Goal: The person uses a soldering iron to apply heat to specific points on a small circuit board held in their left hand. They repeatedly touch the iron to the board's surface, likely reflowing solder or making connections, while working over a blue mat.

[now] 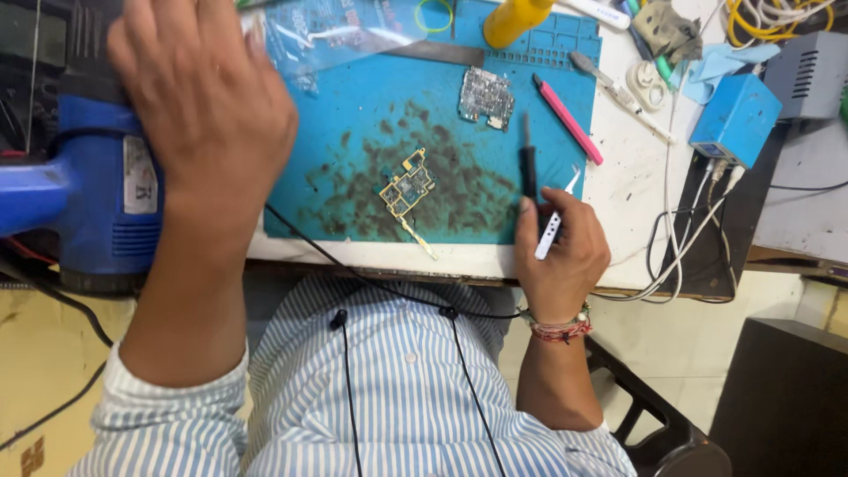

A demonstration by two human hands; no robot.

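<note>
My right hand (563,256) rests at the front edge of the blue work mat (371,97) and grips a black and white pair of tweezers (552,225), together with a thin black tool (527,168) that points away from me. A small gold-edged circuit board (406,188) lies on the stained mat just left of that hand. My left hand (203,106) is raised and blurred at the mat's left edge, fingers near a clear plastic bag (336,31); whether it holds the bag is unclear. A second, silvery board (486,95) lies farther back.
A blue hot-air device (97,194) sits left of the mat. A pink tool (567,119), a yellow bottle (517,18), a blue power box (738,119), a grey box (808,71) and white cables (685,238) crowd the right side. A black cord crosses my striped shirt.
</note>
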